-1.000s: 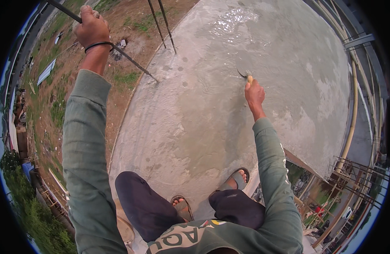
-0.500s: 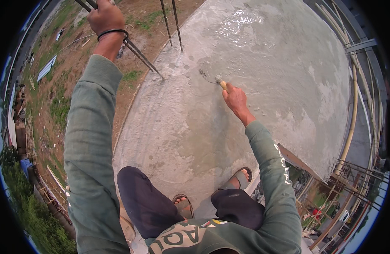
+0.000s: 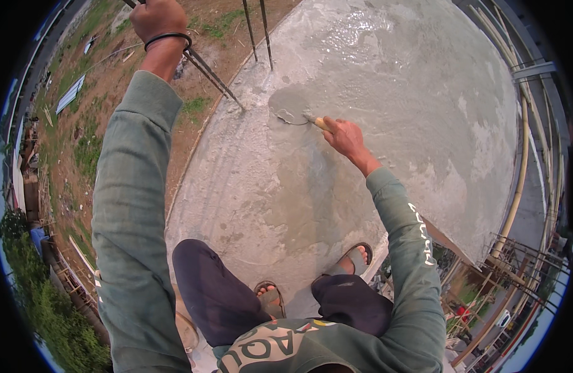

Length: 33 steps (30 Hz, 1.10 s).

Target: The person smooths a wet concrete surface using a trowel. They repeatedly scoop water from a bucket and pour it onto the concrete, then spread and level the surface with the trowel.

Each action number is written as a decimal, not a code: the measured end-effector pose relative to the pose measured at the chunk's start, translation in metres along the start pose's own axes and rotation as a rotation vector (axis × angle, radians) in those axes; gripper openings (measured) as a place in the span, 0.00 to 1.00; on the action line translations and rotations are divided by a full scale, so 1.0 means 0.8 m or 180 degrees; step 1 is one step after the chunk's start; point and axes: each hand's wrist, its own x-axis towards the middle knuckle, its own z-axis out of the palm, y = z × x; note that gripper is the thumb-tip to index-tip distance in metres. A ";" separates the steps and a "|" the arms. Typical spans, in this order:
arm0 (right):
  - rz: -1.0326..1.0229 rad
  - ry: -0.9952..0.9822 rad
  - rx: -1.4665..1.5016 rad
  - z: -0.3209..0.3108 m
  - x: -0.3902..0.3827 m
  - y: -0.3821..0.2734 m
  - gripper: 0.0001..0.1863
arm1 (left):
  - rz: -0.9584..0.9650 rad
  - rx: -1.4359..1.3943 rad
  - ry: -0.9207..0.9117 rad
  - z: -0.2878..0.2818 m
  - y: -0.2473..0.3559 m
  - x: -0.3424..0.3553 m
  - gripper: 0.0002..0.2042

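Head view. Trowel (image 3: 320,124), count 1: over the wet part of the concrete slab (image 3: 435,124), nearer the slab's left edge than its right. Long axis slants slightly across the slab; wooden handle at the right end, blade pointing left, toward the slab's left edge. Blade shows mainly as a thin dark curve with grey paste along it; its exact outline cannot be told.

Right hand (image 3: 347,139): closed round the trowel's handle. Left hand (image 3: 157,20): fist shut round steel rods (image 3: 224,89), fingers partly cut off by the upper border; cannot tell whether it grips one or both.

Counts: rods, 2 below the left hand, plus a second pair (image 3: 266,34) farther along the slab's left edge; wristband (image 3: 168,35), 1, black, left wrist; sandals (image 3: 360,261), 2, worn, on the slab's near end.
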 end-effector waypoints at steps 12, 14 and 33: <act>0.1097 0.0606 -0.0156 -0.035 -0.094 0.039 0.15 | -0.0309 -0.0302 0.0014 -0.005 0.005 0.001 0.13; 0.1962 0.1067 -0.0416 -0.053 -0.132 0.074 0.15 | -0.0636 -0.0618 -0.0036 -0.003 0.009 0.000 0.14; 0.2161 0.0968 -0.0443 -0.045 -0.111 0.097 0.16 | -0.0230 -0.0052 -0.0214 -0.016 0.008 0.003 0.20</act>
